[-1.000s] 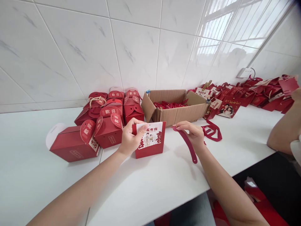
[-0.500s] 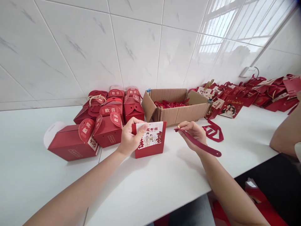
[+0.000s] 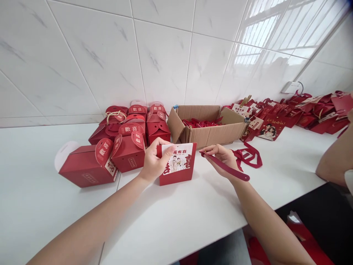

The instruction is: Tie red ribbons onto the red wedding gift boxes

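My left hand (image 3: 157, 160) is closed on a red gift box (image 3: 176, 178), thumb pressed over its white printed front with a cartoon couple. The box stands upright at the tabletop. To its right, my right hand (image 3: 222, 160) pinches one end of a dark red strap (image 3: 227, 168); a small gold-coloured bit shows at the pinched end. The strap's rounded free end, with a hole, hangs out across my palm toward the lower right. Strap and box are apart. Just behind my right hand, a looped red ribbon (image 3: 252, 158) lies on the white table (image 3: 176, 217).
Several folded red gift boxes (image 3: 129, 151) are grouped at the left. A cardboard box (image 3: 215, 134) holding red straps stands against the tiled wall. Many red gift bags (image 3: 271, 127) line the back right. Another person's arm (image 3: 335, 158) is at the right edge.
My right hand has moved left with the strap, closer to the gift box. My left hand keeps its hold on the box. The view has shifted slightly.
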Tool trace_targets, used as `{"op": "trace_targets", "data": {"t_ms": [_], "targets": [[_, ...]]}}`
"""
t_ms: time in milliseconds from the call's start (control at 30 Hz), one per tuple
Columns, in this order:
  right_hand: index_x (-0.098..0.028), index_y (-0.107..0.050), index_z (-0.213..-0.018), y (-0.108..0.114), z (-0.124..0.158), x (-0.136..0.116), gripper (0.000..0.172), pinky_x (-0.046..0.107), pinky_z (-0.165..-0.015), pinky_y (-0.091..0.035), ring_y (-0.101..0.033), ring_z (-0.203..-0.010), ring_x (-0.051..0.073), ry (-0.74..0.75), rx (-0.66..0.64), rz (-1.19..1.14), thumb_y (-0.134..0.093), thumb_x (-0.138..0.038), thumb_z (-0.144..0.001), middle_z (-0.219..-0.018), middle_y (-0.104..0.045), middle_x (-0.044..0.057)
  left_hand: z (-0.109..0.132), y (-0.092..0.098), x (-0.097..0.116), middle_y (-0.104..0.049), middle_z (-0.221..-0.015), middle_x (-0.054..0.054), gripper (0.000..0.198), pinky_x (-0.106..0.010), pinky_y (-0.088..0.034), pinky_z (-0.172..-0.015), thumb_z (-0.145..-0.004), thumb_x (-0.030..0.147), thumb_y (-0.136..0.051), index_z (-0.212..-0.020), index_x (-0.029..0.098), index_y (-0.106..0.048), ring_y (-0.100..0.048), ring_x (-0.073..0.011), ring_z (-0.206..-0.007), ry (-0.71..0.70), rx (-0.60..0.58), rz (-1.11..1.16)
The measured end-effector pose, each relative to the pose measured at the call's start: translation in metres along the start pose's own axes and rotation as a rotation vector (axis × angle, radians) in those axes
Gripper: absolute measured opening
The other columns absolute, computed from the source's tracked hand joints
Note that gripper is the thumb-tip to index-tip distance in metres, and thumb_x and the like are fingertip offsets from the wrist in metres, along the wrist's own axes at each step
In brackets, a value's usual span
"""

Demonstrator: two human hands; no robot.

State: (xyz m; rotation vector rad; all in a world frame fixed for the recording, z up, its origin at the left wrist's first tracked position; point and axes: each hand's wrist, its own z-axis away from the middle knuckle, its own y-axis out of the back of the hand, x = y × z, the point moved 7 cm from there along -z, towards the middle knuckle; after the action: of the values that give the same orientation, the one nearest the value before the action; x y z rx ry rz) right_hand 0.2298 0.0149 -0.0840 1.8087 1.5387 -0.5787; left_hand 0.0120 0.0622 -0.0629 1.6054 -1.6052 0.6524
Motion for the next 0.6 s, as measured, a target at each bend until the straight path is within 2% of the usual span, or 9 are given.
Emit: {"op": "trace_targets", "data": {"t_ms": [300, 467, 600], "targets": [[-0.019, -0.057, -0.08, 0.005, -0.003, 0.002, 0.011, 0.031, -0.074, -0.055, -0.065, -0.09, 0.02, -0.018, 0.077, 0.009, -0.066, -0.02, -0.086, -0.095, -0.067, 0.008, 0.0, -0.001, -0.003, -0.067, -0.072, 0.0, 0.022, -0.022, -0.048, -0.06, -0.08, 0.037, -0.065, -0.077, 0.019, -0.054, -0.06, -0.0123, -0.062, 0.016, -0.016, 0.05], [-0.02, -0.063, -0.082, 0.006, -0.003, -0.004, 0.006, 0.033, -0.076, -0.057, -0.066, -0.093, 0.021, 0.07, 0.106, -0.057, -0.068, -0.018, -0.085, -0.098, -0.068, 0.006, 0.001, -0.001, -0.004, -0.064, -0.067, 0.0, 0.023, -0.022, -0.046, -0.058, -0.079, 0.038, -0.065, -0.077, 0.019, -0.053, -0.059, -0.013, -0.061, 0.048, -0.013, 0.041], [-0.024, -0.068, -0.086, 0.003, -0.003, -0.029, 0.01, 0.034, -0.068, -0.059, -0.067, -0.087, 0.022, 0.245, 0.109, -0.074, -0.069, -0.014, -0.084, -0.098, -0.068, 0.005, 0.007, -0.007, 0.004, -0.063, -0.067, 0.0, 0.023, -0.022, -0.045, -0.056, -0.079, 0.037, -0.066, -0.073, 0.018, -0.054, -0.056, -0.012, -0.059, 0.074, -0.046, 0.015]]}}
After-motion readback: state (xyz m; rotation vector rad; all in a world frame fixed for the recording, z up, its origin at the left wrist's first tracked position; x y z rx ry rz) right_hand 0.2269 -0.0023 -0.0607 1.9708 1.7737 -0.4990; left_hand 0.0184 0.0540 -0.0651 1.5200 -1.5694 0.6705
